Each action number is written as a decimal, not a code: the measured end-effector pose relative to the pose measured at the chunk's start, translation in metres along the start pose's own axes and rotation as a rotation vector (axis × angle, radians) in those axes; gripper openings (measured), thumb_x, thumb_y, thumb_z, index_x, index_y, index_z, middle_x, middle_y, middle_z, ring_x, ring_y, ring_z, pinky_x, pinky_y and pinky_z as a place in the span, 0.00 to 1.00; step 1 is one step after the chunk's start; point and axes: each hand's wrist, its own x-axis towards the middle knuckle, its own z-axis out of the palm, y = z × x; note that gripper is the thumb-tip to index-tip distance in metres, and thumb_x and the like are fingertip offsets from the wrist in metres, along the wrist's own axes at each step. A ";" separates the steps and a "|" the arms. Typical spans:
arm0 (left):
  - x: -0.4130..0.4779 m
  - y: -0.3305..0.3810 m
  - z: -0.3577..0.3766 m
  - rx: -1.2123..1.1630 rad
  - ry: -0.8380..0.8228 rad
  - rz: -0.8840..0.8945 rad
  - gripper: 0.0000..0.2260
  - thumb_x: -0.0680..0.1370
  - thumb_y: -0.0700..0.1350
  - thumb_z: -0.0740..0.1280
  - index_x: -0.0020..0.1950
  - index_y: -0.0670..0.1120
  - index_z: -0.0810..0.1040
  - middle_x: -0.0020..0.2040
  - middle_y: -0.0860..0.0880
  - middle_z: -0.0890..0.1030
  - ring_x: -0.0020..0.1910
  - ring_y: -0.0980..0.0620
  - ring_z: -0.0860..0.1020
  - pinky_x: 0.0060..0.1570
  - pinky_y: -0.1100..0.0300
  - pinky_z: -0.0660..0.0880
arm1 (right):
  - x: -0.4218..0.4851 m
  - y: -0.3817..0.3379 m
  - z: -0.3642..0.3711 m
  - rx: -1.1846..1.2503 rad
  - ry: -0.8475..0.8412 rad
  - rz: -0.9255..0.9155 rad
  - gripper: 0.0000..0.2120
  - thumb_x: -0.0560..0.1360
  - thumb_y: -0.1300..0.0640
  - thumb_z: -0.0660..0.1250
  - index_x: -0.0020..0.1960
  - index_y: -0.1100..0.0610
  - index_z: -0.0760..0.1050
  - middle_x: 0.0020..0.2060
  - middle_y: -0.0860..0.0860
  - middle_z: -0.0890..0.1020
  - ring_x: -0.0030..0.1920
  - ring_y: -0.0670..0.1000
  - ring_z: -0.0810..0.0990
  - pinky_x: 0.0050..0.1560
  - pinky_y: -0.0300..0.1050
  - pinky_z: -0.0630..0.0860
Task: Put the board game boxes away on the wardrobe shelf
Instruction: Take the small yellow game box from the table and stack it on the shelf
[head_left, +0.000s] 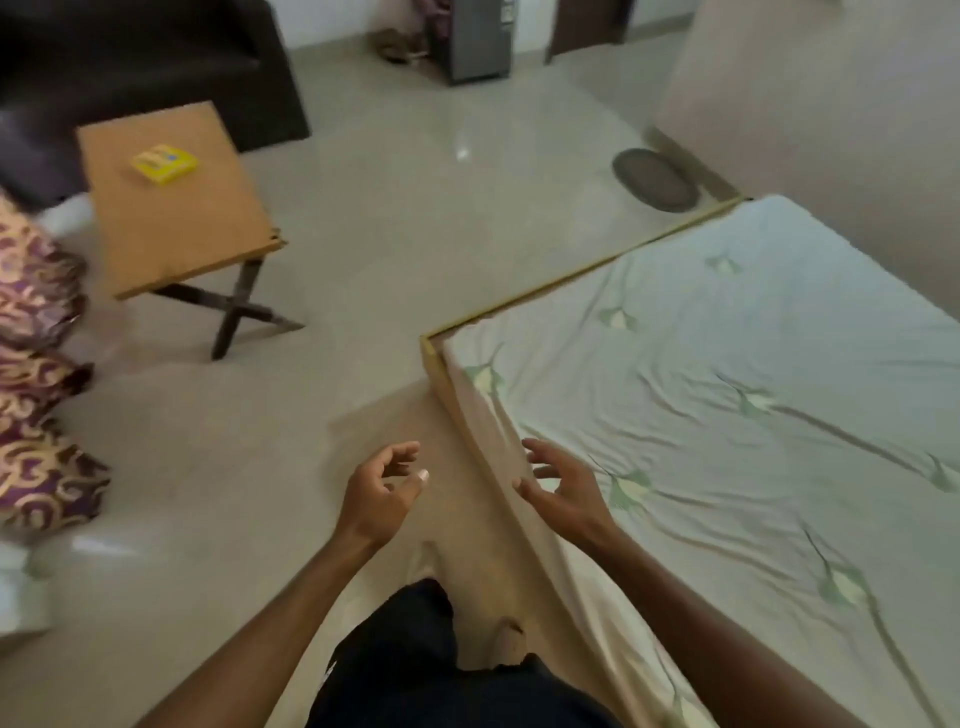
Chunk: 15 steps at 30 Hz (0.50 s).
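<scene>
A small yellow game box (164, 163) lies flat on a wooden folding table (176, 228) at the upper left. My left hand (382, 491) and my right hand (563, 493) are held out low in the middle of the view, far from the box. Both hands hold nothing, and their fingers are loosely curled and apart. My left hand hovers over the floor. My right hand hovers over the near corner of the bed. No wardrobe or shelf is in view.
A bed (727, 405) with a pale green leaf-print sheet fills the right side. Patterned purple cushions (36, 364) lie along the left edge. A dark sofa (145, 62) stands behind the table. A round mat (655, 179) and a grey cabinet (480, 39) are farther back.
</scene>
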 end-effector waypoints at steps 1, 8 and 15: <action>0.015 -0.002 -0.012 -0.017 0.052 -0.023 0.14 0.75 0.41 0.71 0.59 0.51 0.79 0.54 0.56 0.81 0.52 0.56 0.79 0.51 0.62 0.77 | 0.027 -0.012 0.008 -0.023 -0.034 -0.019 0.26 0.70 0.49 0.73 0.67 0.45 0.73 0.57 0.46 0.80 0.54 0.45 0.79 0.54 0.50 0.80; 0.149 -0.002 -0.110 -0.097 0.234 -0.088 0.13 0.74 0.41 0.71 0.58 0.50 0.79 0.54 0.55 0.81 0.50 0.57 0.80 0.45 0.69 0.74 | 0.206 -0.115 0.076 -0.128 -0.208 -0.142 0.26 0.72 0.51 0.72 0.68 0.48 0.72 0.56 0.47 0.79 0.54 0.47 0.79 0.56 0.46 0.78; 0.293 0.024 -0.212 -0.103 0.339 -0.093 0.13 0.73 0.39 0.72 0.57 0.48 0.80 0.53 0.54 0.82 0.50 0.55 0.81 0.44 0.72 0.74 | 0.357 -0.228 0.151 -0.024 -0.260 -0.189 0.24 0.72 0.52 0.72 0.67 0.46 0.73 0.55 0.46 0.80 0.52 0.45 0.81 0.49 0.40 0.79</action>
